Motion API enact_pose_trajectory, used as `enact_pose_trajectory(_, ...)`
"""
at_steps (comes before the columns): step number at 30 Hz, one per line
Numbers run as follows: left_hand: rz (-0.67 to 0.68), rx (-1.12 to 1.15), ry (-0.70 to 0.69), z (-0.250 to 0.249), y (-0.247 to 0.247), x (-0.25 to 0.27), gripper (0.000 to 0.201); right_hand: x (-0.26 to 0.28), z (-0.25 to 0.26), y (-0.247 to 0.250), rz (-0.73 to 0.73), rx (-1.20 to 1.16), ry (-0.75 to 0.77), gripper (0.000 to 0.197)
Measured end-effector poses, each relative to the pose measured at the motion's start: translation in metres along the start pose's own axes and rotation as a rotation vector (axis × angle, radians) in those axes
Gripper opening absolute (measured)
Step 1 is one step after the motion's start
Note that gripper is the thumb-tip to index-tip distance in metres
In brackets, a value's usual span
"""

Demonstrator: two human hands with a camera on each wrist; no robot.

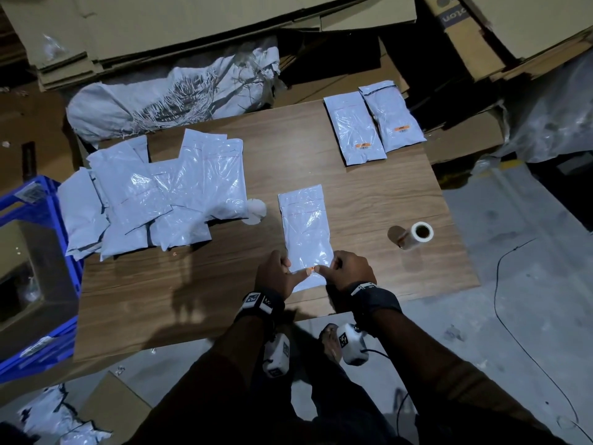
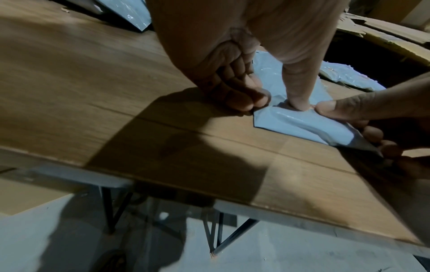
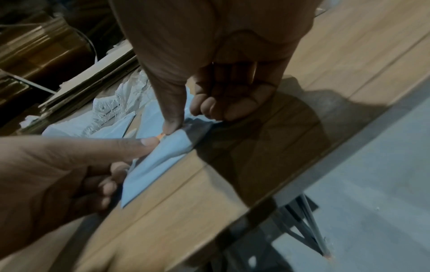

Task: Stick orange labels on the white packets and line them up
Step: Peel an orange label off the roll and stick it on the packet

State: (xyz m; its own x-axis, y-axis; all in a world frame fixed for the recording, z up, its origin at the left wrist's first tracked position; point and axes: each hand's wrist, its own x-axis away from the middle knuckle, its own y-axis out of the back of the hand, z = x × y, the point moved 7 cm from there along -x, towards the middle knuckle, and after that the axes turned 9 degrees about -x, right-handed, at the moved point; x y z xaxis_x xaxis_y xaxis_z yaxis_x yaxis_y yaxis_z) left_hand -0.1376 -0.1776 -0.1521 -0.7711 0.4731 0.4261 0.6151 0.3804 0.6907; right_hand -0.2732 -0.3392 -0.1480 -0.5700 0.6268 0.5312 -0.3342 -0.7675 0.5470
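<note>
Bearing packets (image 1: 167, 194), a wood-grain table (image 1: 199, 284) amid seemingly flattened cardboard (image 1: 199, 30)

A cardboard box (image 1: 455, 14) reads, upside down, "ton".

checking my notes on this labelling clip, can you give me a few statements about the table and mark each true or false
1. Two labelled packets lie side by side at the table's far right. True.
2. The label roll lies left of the hands. False: it lies to their right.
3. Both thumbs press the orange label on the near packet. True.
4. The unlabelled pile sits in the blue crate. False: it lies on the table.
</note>
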Motion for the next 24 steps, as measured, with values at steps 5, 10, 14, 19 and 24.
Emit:
enact_pose_trajectory(5,-0.009,-0.037,0.024,-0.002,0.000,0.000,0.060,0.000,0.005,0.001,-0.012,0.049,0.015,0.040)
enact_pose_trajectory(10,0.025,-0.034,0.060,0.001,0.001,-0.001,0.046,0.001,0.000,0.002,-0.009,-0.043,0.022,0.028)
enact_pose_trajectory(14,0.039,-0.019,0.070,0.008,0.002,0.000,0.043,0.001,-0.003,0.004,-0.020,-0.133,0.034,0.028)
enact_pose_trajectory(19,0.007,0.064,0.075,0.007,0.006,0.004,0.049,0.003,-0.006,0.010,-0.088,-0.257,0.016,0.031)
enact_pose_trajectory(24,0.055,0.065,0.062,-0.001,0.001,0.007,0.043,0.004,0.007,0.006,-0.019,-0.261,0.038,0.027)
